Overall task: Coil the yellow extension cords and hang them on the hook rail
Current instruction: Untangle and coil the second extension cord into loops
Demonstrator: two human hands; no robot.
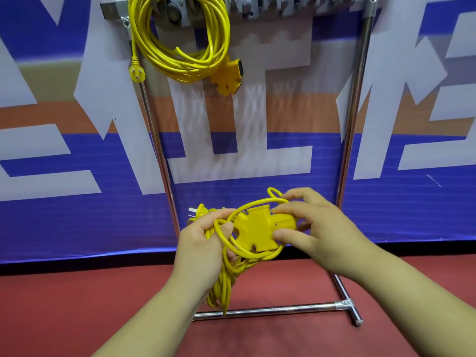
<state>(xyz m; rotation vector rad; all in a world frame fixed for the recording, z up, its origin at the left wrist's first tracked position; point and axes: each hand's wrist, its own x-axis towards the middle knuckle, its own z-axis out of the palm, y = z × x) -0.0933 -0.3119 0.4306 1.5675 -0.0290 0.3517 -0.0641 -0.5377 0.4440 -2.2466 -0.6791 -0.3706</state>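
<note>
A coiled yellow extension cord (180, 45) hangs from the hook rail (283, 7) at the top, its plug (137, 73) dangling left and its socket block (229, 77) at lower right. A second yellow cord (221, 282) is bunched in front of me. My left hand (203, 243) grips its gathered loops, with the plug prongs (193, 211) sticking out above the fingers. My right hand (314, 228) pinches this cord's yellow socket block (255, 231), around which a loop of cord lies. The rest of the coil hangs below my left hand.
The rail tops a chrome stand with two uprights (353, 112) and a floor crossbar (270, 310) on a red floor (77, 305). Right behind the stand hangs a blue, white and orange banner (51, 150).
</note>
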